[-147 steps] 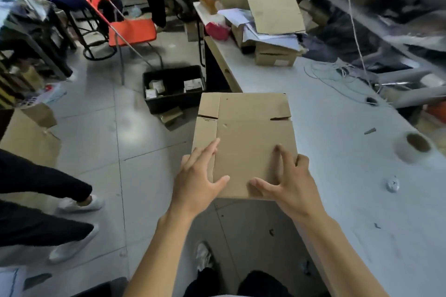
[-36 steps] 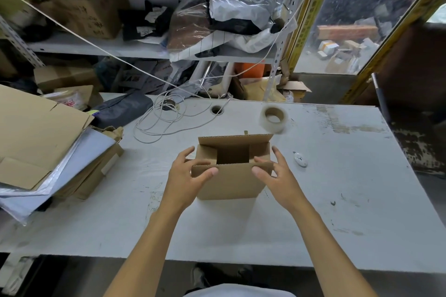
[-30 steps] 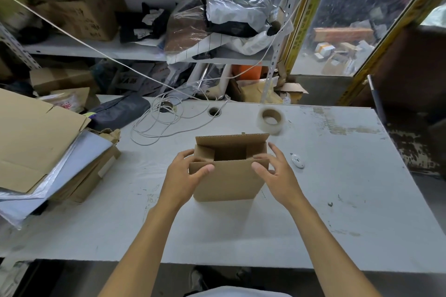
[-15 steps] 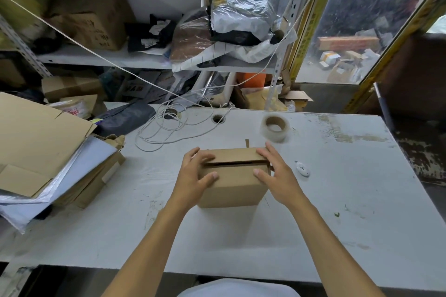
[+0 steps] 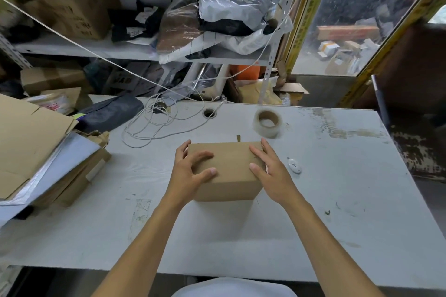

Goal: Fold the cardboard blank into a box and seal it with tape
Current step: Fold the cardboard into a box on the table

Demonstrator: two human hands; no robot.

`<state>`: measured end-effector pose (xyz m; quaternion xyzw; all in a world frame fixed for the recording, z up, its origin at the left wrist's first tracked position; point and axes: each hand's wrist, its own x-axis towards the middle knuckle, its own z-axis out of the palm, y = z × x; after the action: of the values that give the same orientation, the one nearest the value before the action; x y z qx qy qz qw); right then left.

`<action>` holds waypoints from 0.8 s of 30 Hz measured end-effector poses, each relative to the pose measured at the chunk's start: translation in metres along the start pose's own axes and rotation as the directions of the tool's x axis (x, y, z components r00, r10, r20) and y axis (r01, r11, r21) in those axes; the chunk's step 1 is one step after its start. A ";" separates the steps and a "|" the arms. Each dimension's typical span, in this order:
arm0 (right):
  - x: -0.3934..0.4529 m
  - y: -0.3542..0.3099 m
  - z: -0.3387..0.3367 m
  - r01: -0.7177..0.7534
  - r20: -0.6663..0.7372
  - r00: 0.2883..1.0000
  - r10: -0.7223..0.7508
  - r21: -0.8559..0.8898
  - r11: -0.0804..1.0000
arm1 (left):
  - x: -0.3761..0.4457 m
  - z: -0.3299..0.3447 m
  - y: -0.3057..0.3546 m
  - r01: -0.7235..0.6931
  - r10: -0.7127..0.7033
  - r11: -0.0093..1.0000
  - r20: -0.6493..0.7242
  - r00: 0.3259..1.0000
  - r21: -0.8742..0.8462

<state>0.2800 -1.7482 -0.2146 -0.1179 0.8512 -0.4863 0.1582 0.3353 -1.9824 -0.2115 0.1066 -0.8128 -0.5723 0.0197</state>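
Observation:
A small brown cardboard box point(image 5: 229, 176) stands on the white table point(image 5: 337, 200), its top flaps lying flat and closed. My left hand point(image 5: 191, 171) grips its left side, thumb and fingers spread over the top. My right hand point(image 5: 270, 171) presses on the right side, thumb on the top face. A roll of clear tape point(image 5: 267, 123) with a brown core lies beyond the box, to the right, apart from both hands.
A stack of flat cardboard blanks and papers point(image 5: 36, 152) fills the table's left end. A coiled white cable point(image 5: 156, 125) lies behind the box. A small white object point(image 5: 295, 167) lies right of my right hand. Cluttered shelves stand behind the table.
The flat blank held beside the table has become a standing box on it. Over the last second the open top flaps were pushed down flat, and the gap between them has closed.

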 end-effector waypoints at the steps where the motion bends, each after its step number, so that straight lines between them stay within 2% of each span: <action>1: 0.003 0.000 -0.004 0.002 -0.018 1.000 -0.001 0.007 1.000 | 0.003 0.001 -0.001 0.000 0.000 1.000 0.005 1.000 -0.015; 12: 0.064 0.017 -0.063 -0.012 -0.032 0.999 0.014 0.058 0.998 | 0.042 0.025 0.009 0.015 -0.014 0.996 0.012 1.000 -0.089; 16: 0.100 0.035 -0.080 -0.113 -0.209 0.969 0.130 0.092 0.989 | 0.051 0.030 0.015 0.021 -0.019 0.996 0.022 1.000 -0.090; 19: 0.135 0.059 -0.087 -0.192 -0.262 0.948 0.179 -0.021 0.981 | 0.054 0.033 0.012 0.012 -0.011 0.996 0.011 1.000 -0.092; 24: 0.193 0.088 -0.088 -0.272 -0.084 0.962 0.259 -0.334 0.902 | 0.057 0.035 0.002 0.027 -0.029 0.994 -0.015 0.999 -0.105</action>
<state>0.0640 -1.7035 -0.2783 -0.0172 0.9336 -0.3070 0.1840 0.2740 -1.9609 -0.2269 0.1215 -0.7799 -0.6136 0.0239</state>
